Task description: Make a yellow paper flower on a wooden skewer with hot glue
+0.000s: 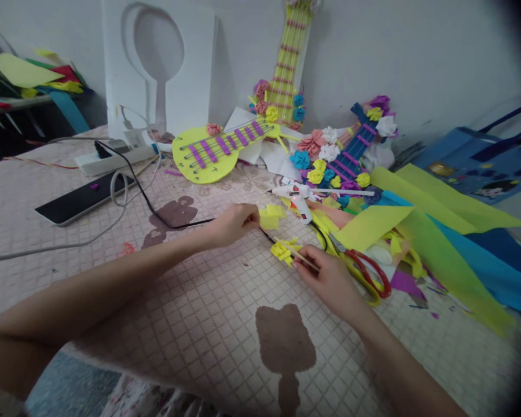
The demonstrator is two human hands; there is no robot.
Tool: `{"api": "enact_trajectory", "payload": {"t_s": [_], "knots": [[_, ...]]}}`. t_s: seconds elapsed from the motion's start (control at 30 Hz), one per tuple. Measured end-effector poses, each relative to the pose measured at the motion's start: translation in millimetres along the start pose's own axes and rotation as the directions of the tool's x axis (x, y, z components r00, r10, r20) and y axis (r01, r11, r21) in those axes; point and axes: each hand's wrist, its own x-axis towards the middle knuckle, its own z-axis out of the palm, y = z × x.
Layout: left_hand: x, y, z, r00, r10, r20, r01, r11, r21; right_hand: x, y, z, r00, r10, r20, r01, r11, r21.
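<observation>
My left hand [238, 225] is closed in a pinch at the edge of a yellow crepe paper strip [272, 216]. A black cord passes under that hand. In my right hand [327, 278] is a thin wooden stick [301, 258], gripped between thumb and fingers. The stick's far end lies over a yellow crepe paper flower [282, 250]; I cannot tell if they are joined. Beyond the hands, a white glue gun [301, 205] with a red light rests on the table. Red-handled scissors [369, 269] lie just right of my right hand.
A yellow toy guitar [212, 153] and a blue one [351, 150] with paper flowers stand at the back. Crepe paper sheets [451, 249] cover the right side. A power strip [113, 157] and a black-topped flat device [84, 200] lie left, with loose cables.
</observation>
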Motion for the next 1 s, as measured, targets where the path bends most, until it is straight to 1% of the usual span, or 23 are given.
{"api": "enact_trajectory", "payload": {"t_s": [0.07, 0.1, 0.17, 0.27, 0.43, 0.57, 0.67, 0.8, 0.9, 1.0], "knots": [[-2, -7, -14.2, 0.999, -0.042, -0.010, 0.042, 0.999, 0.008, 0, -1, 0, 1.000, -0.004, -0.002, 0.004, 1.000, 0.002], [-3, -10, -19.3, 0.999, -0.054, 0.002, 0.054, 0.998, 0.013, 0, -2, 0, 1.000, -0.003, -0.002, 0.003, 1.000, 0.002], [-6, -15, -23.6, 0.998, -0.058, 0.039, 0.057, 0.998, 0.030, 0, -3, 0, 1.000, -0.002, -0.002, 0.002, 1.000, 0.003], [-9, -17, -17.1, 0.996, -0.053, 0.071, 0.046, 0.994, 0.096, 0, -2, 1, 1.000, 0.000, -0.001, 0.000, 1.000, -0.001], [-12, -14, 2.3, 0.998, -0.048, 0.033, 0.038, 0.967, 0.252, 0, 2, 1, 1.000, 0.004, 0.008, -0.004, 1.000, 0.004], [-15, -8, 6.8, 0.999, -0.017, 0.028, 0.008, 0.953, 0.302, 0, 1, 1, 1.000, -0.005, -0.003, 0.005, 1.000, 0.003], [-16, -2, 7.0, 0.999, 0.003, 0.033, -0.012, 0.963, 0.268, -1, 1, 0, 1.000, -0.004, -0.008, 0.004, 1.000, -0.001], [-18, 7, 10.4, 0.995, 0.048, 0.083, -0.060, 0.986, 0.154, -1, 2, 0, 1.000, 0.003, -0.004, -0.003, 1.000, 0.007], [-20, 13, 14.5, 0.992, 0.068, 0.102, -0.079, 0.991, 0.108, 0, 3, 1, 1.000, -0.002, -0.005, 0.002, 1.000, 0.006], [-21, 16, 19.0, 0.985, 0.126, 0.119, -0.132, 0.990, 0.048, 0, 3, 1, 1.000, -0.010, -0.010, 0.010, 1.000, -0.001]]}}
